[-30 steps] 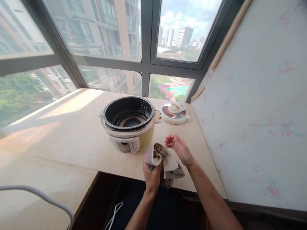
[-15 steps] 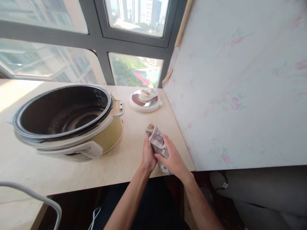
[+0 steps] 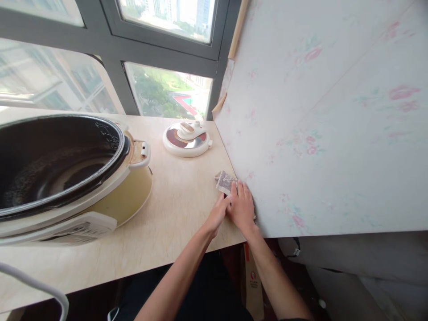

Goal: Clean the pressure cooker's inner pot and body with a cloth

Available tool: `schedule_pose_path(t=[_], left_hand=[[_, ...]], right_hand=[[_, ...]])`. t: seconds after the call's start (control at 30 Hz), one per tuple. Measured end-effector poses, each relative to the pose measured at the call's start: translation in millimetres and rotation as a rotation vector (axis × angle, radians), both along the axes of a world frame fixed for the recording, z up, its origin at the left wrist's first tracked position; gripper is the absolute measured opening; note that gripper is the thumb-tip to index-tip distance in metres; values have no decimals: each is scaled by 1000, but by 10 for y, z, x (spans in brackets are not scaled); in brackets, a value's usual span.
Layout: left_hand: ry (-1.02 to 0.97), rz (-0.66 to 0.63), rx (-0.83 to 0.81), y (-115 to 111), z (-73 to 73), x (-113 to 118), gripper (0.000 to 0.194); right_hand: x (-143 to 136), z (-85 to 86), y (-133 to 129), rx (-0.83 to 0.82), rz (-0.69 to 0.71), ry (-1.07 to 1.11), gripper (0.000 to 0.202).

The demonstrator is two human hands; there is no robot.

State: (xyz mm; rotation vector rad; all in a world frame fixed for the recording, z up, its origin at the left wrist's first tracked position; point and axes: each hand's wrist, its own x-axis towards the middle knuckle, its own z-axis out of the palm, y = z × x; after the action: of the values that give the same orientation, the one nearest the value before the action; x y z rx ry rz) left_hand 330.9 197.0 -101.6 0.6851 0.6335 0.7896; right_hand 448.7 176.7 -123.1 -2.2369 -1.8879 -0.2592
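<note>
Cloth (image 3: 224,182) mostly under right hand (image 3: 241,207)

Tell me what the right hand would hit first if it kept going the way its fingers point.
The folded cloth under the right hand; past it, likely the flowered wall panel, though depth is unclear.

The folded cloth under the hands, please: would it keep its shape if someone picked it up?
Probably not. The cloth looks like soft towelling folded small, so it would likely sag and unfold. It seems light. Pressed flat on the counter under the right hand, it should slide rather than roll.
</note>
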Motion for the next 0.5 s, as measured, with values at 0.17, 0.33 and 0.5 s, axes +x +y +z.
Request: schedule_pose_path(t=[0.17,0.33,0.5], left_hand=[[149,110,155,7,-125,-194,39],[332,131,186,-29,-343,-571,38],[497,224,326,-14,-383,-1102,35]], right_hand=[[-77,-30,46,-14,19,-76,66],[49,-29,71,-107,46,-54,73],[190,75,233,-211,67,62,75]])
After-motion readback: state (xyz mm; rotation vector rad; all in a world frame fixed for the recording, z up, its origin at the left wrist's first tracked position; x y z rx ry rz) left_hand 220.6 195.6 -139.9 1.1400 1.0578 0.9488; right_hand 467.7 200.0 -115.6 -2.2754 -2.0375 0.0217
